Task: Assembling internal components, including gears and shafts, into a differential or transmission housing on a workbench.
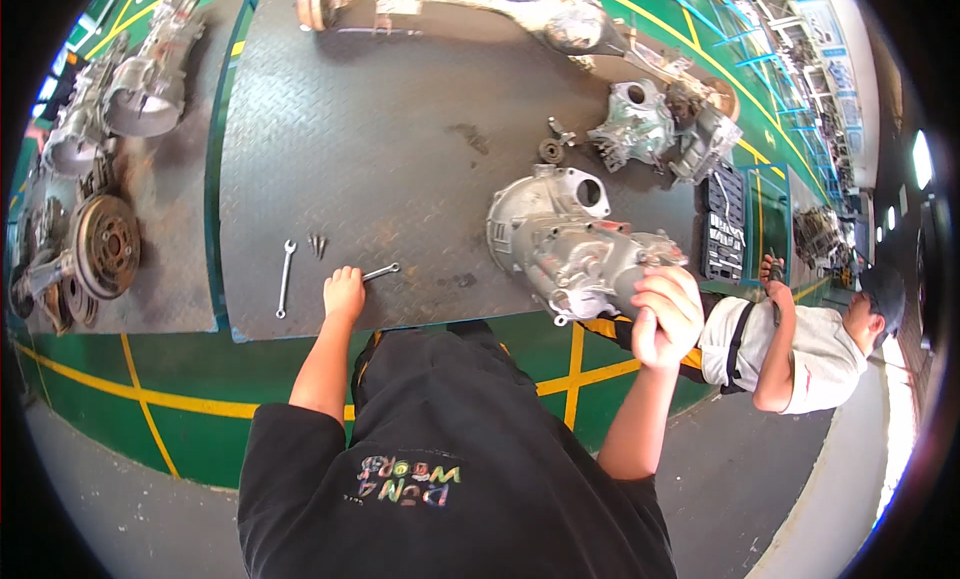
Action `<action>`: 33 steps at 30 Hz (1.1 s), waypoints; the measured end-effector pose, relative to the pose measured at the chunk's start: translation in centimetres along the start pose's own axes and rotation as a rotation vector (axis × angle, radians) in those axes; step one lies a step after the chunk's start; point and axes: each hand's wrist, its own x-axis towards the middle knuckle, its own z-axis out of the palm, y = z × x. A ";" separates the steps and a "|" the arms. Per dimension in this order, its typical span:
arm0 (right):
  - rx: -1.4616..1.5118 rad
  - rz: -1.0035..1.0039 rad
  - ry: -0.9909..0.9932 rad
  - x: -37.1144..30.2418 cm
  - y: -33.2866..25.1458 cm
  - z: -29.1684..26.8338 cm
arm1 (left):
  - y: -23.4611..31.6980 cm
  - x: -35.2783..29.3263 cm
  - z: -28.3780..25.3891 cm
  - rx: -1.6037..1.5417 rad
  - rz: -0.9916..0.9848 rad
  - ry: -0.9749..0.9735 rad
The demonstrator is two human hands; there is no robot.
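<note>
Near the table's front edge, my left hand is closed over one end of a combination wrench; its other end sticks out to the right. A second wrench lies to the left of that hand, and several small bolts lie just beyond it. To the right, a large grey metal gearbox rests on the table with its wide bell end away from me. My right hand is raised at its near right end, fingers curled round the grey cylindrical tail. The palm side and the contact are partly hidden.
The steel table carries a long axle at the back, metal housings, a small ring part and an open tool case. Another table at left holds gearboxes and a brake drum. A person stands at right.
</note>
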 end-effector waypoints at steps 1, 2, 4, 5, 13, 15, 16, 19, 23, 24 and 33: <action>0.017 -0.018 -0.009 0.0 0.2 -0.2 | 0.3 0.0 0.2 0.048 0.001 -0.021; 0.039 -0.034 -0.018 -0.2 0.3 -0.2 | 0.6 -0.1 0.2 0.100 -0.001 -0.043; 0.038 -0.047 -0.017 0.1 0.3 -0.4 | 1.3 0.7 0.3 0.172 -0.004 -0.083; 0.038 -0.054 -0.017 0.2 0.3 -0.5 | 1.6 1.0 0.5 0.242 -0.024 -0.128; 0.082 -0.103 0.016 0.1 1.3 -0.7 | 3.8 2.8 -1.1 0.451 0.071 -0.323; 0.100 -0.102 0.012 0.1 1.5 -0.8 | 4.1 2.5 -1.6 0.430 0.070 -0.278; 0.111 -0.104 0.005 0.2 1.6 -0.8 | 4.2 2.3 -1.6 0.421 0.070 -0.249; 0.127 -0.110 0.011 0.2 1.8 -1.0 | 3.9 2.0 -1.1 0.417 0.082 -0.226; 0.138 -0.125 0.019 0.3 1.9 -0.9 | 3.2 2.0 0.0 0.452 0.096 -0.271; 0.134 -0.118 0.022 0.3 1.9 -0.9 | 3.1 2.1 -0.1 0.457 0.103 -0.272; 0.134 -0.107 0.033 0.1 2.0 -1.0 | 3.1 1.6 -1.1 0.478 0.232 -0.301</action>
